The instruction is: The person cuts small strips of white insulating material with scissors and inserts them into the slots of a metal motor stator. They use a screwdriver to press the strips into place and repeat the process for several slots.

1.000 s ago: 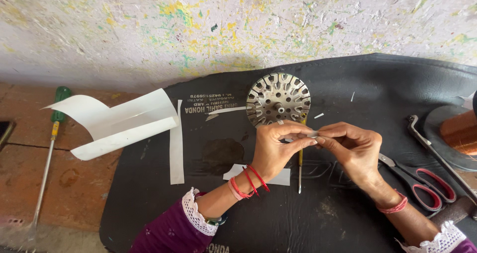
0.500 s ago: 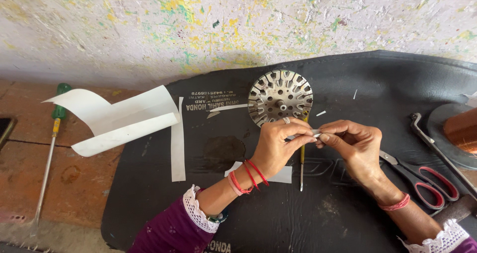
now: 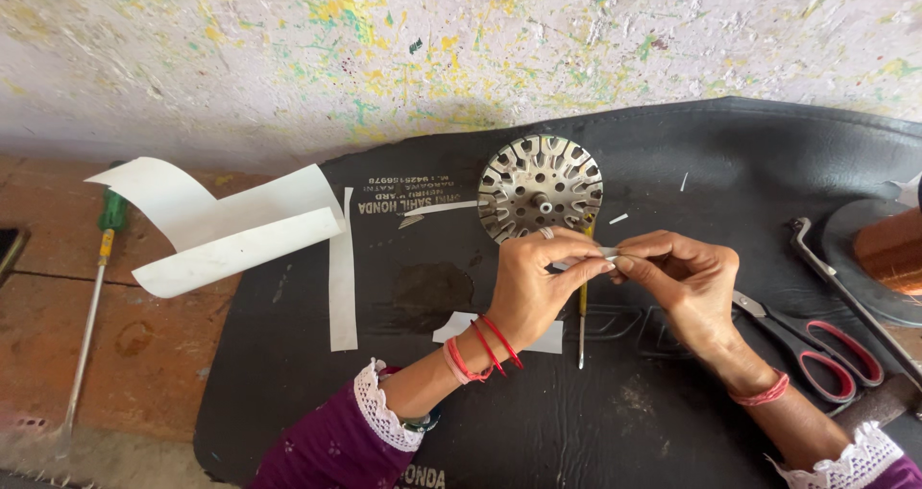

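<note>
A black rubber mat [image 3: 672,431] covers most of the worktop [image 3: 144,335], a reddish-brown surface that shows bare to the left of the mat. Curled sheets of white paper [image 3: 230,225] lie across the mat's left edge, with a long narrow paper strip [image 3: 343,268] just inside that edge. Near the mat's upper middle lies a round slotted metal disc [image 3: 541,198], flat, its slots fanning out around a central hole. The left hand [image 3: 538,282] and the right hand [image 3: 687,278] meet just below the disc, above the mat; both have their fingertips pinched together on a small white paper slip [image 3: 608,253], each hand gripping one end, so the slip is held between them just below the disc's lower rim. Under the hands, on the mat, a thin screwdriver with a yellow handle [image 3: 582,311] points down away from the disc, and a small white paper piece [image 3: 499,330] lies beside the left wrist. To the right of the hands, scissors with red handles [image 3: 826,350] rest on the mat. At the mat's right edge a coil of copper wire [image 3: 888,249] is partly in view. Far left of the mat, a green-handled screwdriver [image 3: 96,287] lies on the bare worktop.
</note>
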